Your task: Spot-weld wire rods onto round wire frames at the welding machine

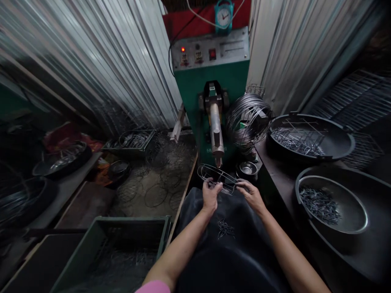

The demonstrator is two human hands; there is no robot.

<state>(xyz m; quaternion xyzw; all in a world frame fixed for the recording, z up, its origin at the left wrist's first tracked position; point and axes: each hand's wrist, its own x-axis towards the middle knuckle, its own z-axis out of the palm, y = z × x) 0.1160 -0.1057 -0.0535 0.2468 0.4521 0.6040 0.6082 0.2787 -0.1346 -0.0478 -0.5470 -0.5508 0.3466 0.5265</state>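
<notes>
An oval wire rack (218, 174) is held up just below the electrode tip (218, 162) of a green spot welding machine (189, 87). My left hand (210, 196) is closed on the rack's near left side, thumb on the wires. At the rack's right end, the fingers of my right hand (251, 195) pinch at the wire; whether they also hold a small loose piece I cannot make out. Several short bent wire pieces (225, 229) lie on the black apron (201, 252) over my lap.
To the right stand a large pan of wire pieces (351, 142) and a metal bowl (356, 224) with small bent wires. A wire coil (247, 118) hangs beside the machine. A green crate (131, 219) sits at lower left. A small metal dish (248, 169) is near my right hand.
</notes>
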